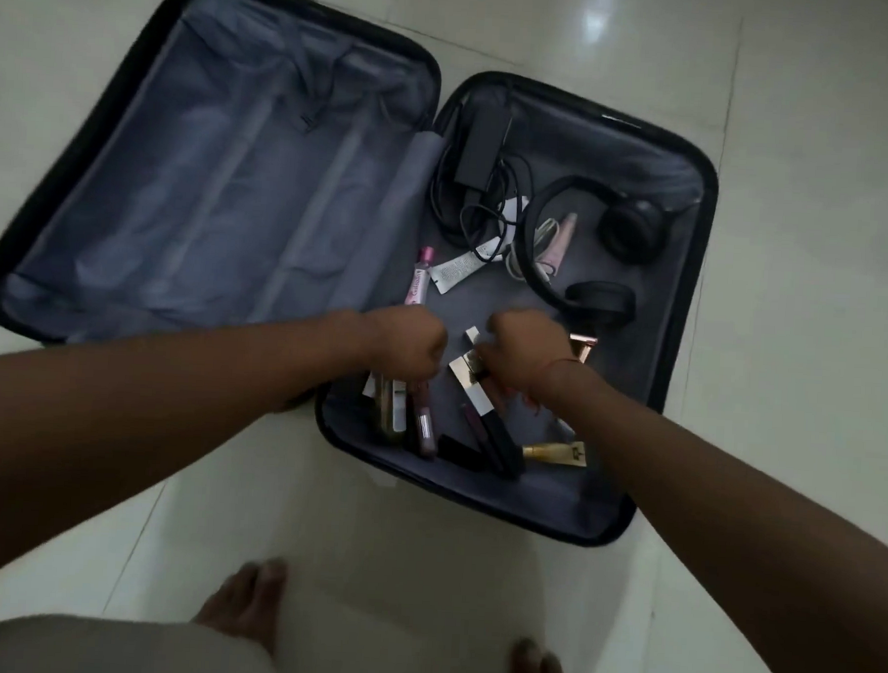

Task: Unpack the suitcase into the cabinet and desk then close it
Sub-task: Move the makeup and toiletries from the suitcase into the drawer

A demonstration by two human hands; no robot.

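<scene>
A black suitcase lies open on the floor, its grey-lined left half bare. The right half holds black headphones, a black charger with tangled cable, a pink bottle, a white tube and several cosmetic sticks. My left hand grips a bunch of cosmetic tubes that stick out below the fist. My right hand pinches a white and gold stick among the scattered cosmetics. A gold tube lies near the front wall.
The suitcase rests on glossy white floor tiles. My bare feet stand just in front of it, with a strip of light clothing at the lower left. No cabinet or desk is in view.
</scene>
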